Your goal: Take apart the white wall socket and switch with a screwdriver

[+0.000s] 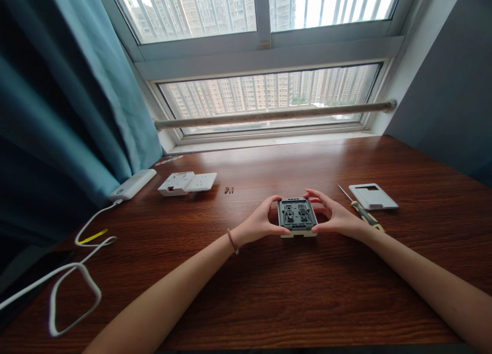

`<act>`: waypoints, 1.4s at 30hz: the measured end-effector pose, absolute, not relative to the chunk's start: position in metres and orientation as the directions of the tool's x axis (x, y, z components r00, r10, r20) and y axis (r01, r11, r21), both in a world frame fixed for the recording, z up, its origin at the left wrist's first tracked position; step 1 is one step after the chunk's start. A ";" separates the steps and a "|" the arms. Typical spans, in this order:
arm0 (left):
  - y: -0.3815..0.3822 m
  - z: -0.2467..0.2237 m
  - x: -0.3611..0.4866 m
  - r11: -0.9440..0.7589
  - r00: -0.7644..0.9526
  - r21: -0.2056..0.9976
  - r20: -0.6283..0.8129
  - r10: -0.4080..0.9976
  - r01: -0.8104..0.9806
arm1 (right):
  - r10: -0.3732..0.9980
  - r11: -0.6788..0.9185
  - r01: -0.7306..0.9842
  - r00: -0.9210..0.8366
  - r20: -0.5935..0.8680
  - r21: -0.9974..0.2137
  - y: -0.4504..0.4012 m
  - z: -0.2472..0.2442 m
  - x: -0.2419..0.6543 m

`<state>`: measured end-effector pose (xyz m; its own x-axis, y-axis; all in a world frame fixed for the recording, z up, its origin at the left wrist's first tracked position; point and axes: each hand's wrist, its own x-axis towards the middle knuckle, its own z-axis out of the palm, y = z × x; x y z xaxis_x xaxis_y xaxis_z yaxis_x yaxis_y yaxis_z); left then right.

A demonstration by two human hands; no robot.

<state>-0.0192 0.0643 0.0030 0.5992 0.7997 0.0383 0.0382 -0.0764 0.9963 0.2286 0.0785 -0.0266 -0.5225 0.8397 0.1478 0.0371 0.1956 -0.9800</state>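
Between both hands is a square wall switch module [297, 214], dark grey on top with two mechanisms showing and a pale base below. My left hand [267, 218] grips its left side, thumb at the front corner and fingers at the back. On the opposite side, my right hand [332, 215] holds it with the thumb at the front right corner and the fingers curved behind. Near my right wrist lies a screwdriver [365, 214] with a grey and yellow handle. A white cover frame [378, 200] with a rectangular opening rests just beyond the screwdriver.
At the back left sit white socket parts [177, 184], one plate leaning over another. Several small screws [228, 190] lie beside them. A white power bank [134, 184] with a white cable [96, 287] and yellow tie [92, 237] occupies the left edge, near a blue curtain [126, 113]. The wooden table [307, 292] meets the window.
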 end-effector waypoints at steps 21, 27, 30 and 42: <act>0.069 -0.008 -0.024 -0.231 0.513 0.956 0.109 0.851 0.179 | 0.814 0.170 0.047 -0.570 0.113 -0.984 0.082 -0.026 0.232; 0.070 -0.012 -0.024 -0.229 0.515 0.961 0.118 0.849 0.156 | 0.808 0.203 0.086 -0.577 0.117 -0.975 0.080 -0.025 0.233; 0.071 -0.014 -0.023 -0.219 0.509 0.965 0.119 0.852 0.141 | 0.807 0.207 0.099 -0.580 0.113 -0.973 0.079 -0.023 0.232; 0.071 -0.009 -0.026 -0.309 0.502 0.921 0.156 0.851 0.236 | 0.798 0.214 0.155 -0.597 0.081 -0.965 0.076 -0.015 0.231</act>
<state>-0.0255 0.0706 -0.0090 0.5016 0.8509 0.1562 0.2364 -0.3085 0.9214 0.2314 0.0759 -0.0155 -0.5966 0.7985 0.0808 0.1552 0.2136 -0.9645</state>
